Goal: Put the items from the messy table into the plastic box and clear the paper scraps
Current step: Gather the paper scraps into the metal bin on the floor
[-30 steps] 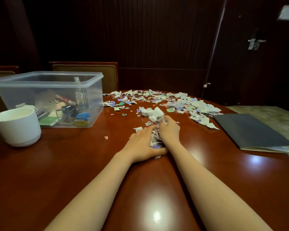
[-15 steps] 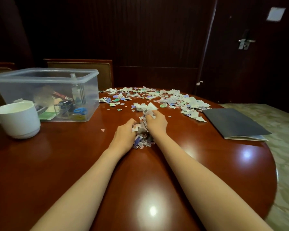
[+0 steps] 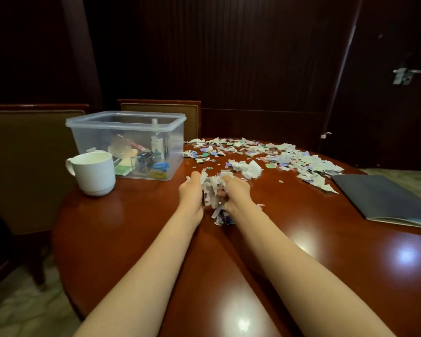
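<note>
left grip point(image 3: 191, 192) and right grip point(image 3: 236, 190) clench the paper scraps point(image 3: 210, 190) between them; plastic box point(image 3: 95, 137) lies beyond-left, nearer the left grip.

We see a dim room lit from above: bright glare spots sit on the polished table point(image 3: 112, 229), the panelled wall point(image 3: 229, 57) sinks into darkness, and wide-angle distortion bends the edges.

One wide-angle view from your head, looking forward and down along your forearms point(image 3: 153, 266), close over the table point(image 3: 131, 239), facing the plastic box point(image 3: 95, 139) and dark wall point(image 3: 253, 69) beyond.
</note>
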`<state>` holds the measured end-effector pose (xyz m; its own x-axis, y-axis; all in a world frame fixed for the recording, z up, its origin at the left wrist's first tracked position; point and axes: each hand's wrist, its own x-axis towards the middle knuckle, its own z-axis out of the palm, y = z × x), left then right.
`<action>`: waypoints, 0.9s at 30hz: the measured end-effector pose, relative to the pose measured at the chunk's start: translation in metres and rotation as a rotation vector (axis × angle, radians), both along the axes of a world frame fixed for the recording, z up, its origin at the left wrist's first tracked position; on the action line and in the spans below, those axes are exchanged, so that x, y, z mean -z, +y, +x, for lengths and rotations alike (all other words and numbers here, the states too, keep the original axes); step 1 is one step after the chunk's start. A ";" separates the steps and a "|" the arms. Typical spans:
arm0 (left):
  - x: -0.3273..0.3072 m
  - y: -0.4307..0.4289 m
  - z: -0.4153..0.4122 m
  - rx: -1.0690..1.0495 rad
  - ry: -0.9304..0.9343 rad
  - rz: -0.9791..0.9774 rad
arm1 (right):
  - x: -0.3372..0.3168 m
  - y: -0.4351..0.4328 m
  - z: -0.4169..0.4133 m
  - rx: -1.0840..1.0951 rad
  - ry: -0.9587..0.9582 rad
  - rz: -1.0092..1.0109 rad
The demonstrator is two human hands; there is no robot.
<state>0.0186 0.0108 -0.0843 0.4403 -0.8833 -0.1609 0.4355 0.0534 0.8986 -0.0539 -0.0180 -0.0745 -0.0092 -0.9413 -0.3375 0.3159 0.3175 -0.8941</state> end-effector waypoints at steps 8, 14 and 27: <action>0.000 0.011 0.038 -0.033 0.312 -0.052 | 0.004 0.020 0.032 -0.078 0.004 -0.064; -0.006 0.027 0.066 -0.102 0.287 -0.056 | 0.009 0.036 0.077 -0.110 -0.024 -0.098; -0.011 0.089 0.149 -0.348 0.267 -0.107 | 0.002 0.091 0.170 -0.304 -0.161 -0.063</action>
